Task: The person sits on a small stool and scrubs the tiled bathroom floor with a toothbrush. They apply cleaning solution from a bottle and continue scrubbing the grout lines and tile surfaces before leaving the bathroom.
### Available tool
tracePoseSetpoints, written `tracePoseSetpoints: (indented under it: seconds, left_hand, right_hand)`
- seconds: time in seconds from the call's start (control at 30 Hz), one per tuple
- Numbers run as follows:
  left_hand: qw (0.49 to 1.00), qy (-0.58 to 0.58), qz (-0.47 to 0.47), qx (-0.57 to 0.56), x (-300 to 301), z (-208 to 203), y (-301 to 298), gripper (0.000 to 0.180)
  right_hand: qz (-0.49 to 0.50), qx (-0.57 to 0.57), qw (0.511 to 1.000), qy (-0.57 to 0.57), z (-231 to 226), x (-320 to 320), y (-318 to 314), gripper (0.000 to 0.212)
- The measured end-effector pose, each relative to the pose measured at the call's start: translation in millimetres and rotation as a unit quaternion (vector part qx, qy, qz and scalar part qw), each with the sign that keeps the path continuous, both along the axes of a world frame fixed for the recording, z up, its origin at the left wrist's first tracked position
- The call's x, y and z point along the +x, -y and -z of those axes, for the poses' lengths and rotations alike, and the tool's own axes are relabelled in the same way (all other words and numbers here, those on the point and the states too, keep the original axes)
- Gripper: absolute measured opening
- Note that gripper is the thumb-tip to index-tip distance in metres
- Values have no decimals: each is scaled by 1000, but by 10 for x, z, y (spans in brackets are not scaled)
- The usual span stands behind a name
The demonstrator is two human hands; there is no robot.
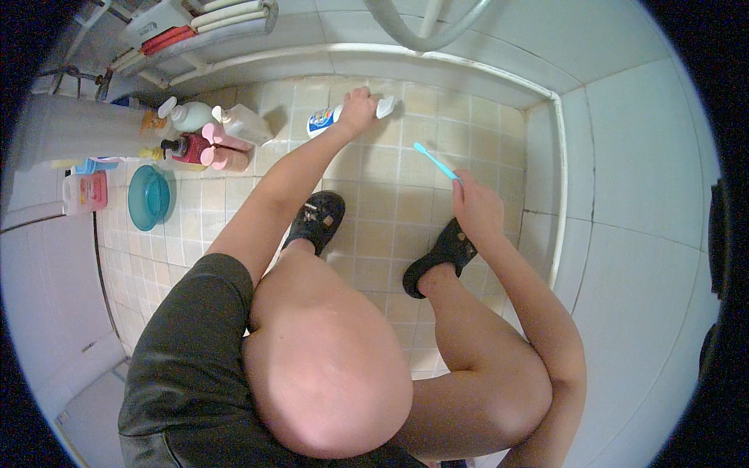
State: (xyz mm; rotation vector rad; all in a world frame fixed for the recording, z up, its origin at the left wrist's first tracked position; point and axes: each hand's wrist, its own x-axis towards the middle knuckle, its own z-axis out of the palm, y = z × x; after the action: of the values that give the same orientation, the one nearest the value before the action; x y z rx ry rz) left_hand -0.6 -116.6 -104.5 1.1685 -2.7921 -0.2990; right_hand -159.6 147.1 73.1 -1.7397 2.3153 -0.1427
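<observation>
My left hand [358, 114] reaches out over the tiled floor, its fingers wrapped round a white bottle [321, 122] with a blue label. The bottle lies tilted, and its white top [385, 107] sticks out past my fingers on the right. Closer to me, on the right, my right hand [477, 209] pinches the handle end of a light blue toothbrush [434, 161]. The brush head points up and left toward the bottle, apart from it. Part of the bottle's middle is hidden behind my left hand.
Several pump and squeeze bottles [226, 159] stand at the left, beside a teal basin [148, 197]. A pink jug [85, 192] sits further left. White pipes [559, 195] run along the walls. A grey hose [425, 39] hangs at the top. My feet in black clogs [318, 221] flank the middle floor.
</observation>
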Motion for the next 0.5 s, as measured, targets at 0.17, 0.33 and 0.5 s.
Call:
tracePoseSetpoints:
  seconds: [0.17,0.33,0.5]
  left_hand:
    - [998,-68,-8,-11,106,25,27,31]
    - [998,-22,-56,34,232,-16,54,34]
    - [991,-73,-106,22,556,-68,41,38]
  right_hand:
    - [-13,0,1000,0,36,18,17,17]
    - [-25,10,1000,1,27,35,35,18]
    - [-12,9,1000,1,45,62,47,19]
